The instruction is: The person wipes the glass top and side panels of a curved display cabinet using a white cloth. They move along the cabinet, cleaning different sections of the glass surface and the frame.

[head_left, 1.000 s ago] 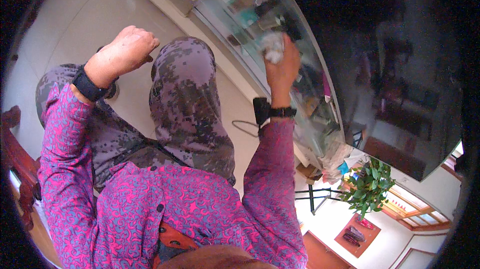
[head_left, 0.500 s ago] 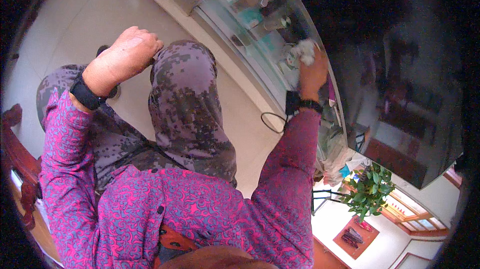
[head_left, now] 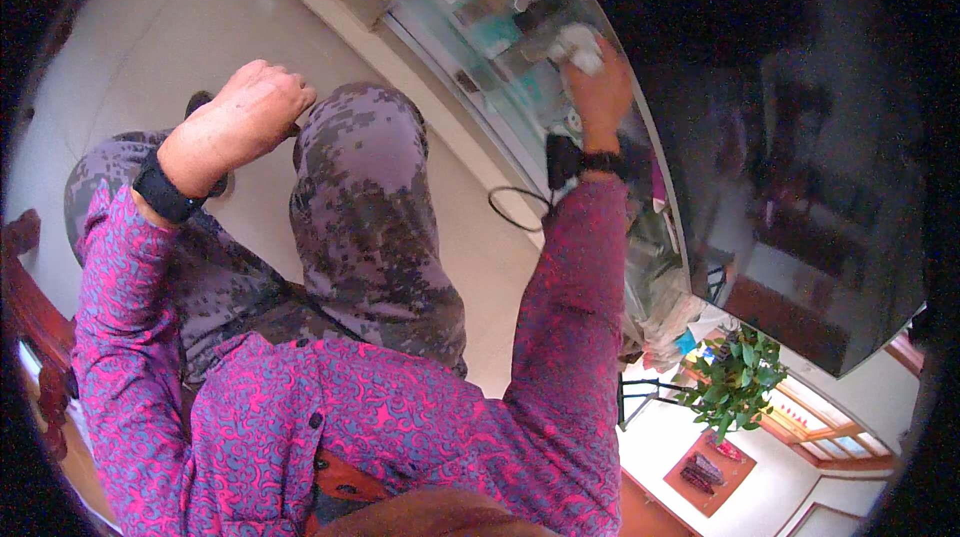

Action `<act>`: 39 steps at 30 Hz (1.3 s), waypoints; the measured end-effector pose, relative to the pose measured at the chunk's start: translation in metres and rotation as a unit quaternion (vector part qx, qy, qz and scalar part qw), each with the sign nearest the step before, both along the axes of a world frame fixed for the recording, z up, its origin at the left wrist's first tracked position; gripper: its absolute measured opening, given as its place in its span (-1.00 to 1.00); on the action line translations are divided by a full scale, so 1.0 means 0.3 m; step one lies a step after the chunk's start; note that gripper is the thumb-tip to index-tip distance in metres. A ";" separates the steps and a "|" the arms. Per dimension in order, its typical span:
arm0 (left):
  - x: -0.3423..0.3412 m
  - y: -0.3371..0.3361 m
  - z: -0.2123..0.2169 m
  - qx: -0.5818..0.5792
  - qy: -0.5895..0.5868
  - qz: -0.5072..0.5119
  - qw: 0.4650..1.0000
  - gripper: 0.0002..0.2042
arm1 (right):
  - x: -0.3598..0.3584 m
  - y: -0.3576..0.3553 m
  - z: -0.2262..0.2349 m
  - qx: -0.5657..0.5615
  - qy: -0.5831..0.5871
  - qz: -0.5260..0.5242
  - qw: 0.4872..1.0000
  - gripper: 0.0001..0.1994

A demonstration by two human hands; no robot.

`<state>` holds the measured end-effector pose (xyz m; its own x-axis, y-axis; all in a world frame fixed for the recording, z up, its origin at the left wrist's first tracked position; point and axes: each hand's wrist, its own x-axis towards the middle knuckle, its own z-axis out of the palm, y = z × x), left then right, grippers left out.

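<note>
— What have you got hold of?

— Clamped in my right hand is a crumpled white cloth, fingers closed round it and pressing it against the glass cabinet. Most of the cloth bunches out above my knuckles; the rest is hidden inside my grip.

— And the other hand?

— My left hand is curled into a fist over my left knee, beside the raised right knee in patterned trousers. I see only its back, so whether anything sits inside it I can't tell.

— What's in the cabinet?

— Small boxes and packets, teal and pale, but they blur behind reflections and I can't make them out. Right of my hand the glass turns dark and mirror-like, showing only a dim room.

— Anything else nearby?

— A black wrist strap with a thin cable looping down from it; where the cable ends is hidden behind my sleeve. A green potted plant stands lower right. A dark wooden piece at the left edge is cut off.
</note>
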<state>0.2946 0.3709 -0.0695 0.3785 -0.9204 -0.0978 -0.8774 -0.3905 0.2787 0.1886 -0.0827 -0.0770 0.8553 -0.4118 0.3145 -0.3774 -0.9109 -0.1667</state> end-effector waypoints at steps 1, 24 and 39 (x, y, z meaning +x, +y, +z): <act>0.001 -0.005 0.000 0.001 0.007 0.001 1.000 -0.89 | 0.075 0.046 -0.011 -0.012 0.007 -0.008 1.000 -0.33; 0.010 0.009 -0.020 0.012 0.003 -0.009 1.000 -0.80 | -0.078 -0.027 -0.011 -0.091 0.034 -0.011 0.995 -0.34; 0.014 0.006 -0.002 0.014 0.006 0.002 1.000 -0.76 | -0.654 0.019 0.070 0.029 0.080 -0.079 0.993 -0.32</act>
<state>0.2987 0.3727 -0.0702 0.3814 -0.9156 -0.1272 -0.8723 -0.4020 0.2784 -0.0077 -0.0768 -0.0561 0.8155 -0.5585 0.1519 -0.5409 -0.8288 -0.1434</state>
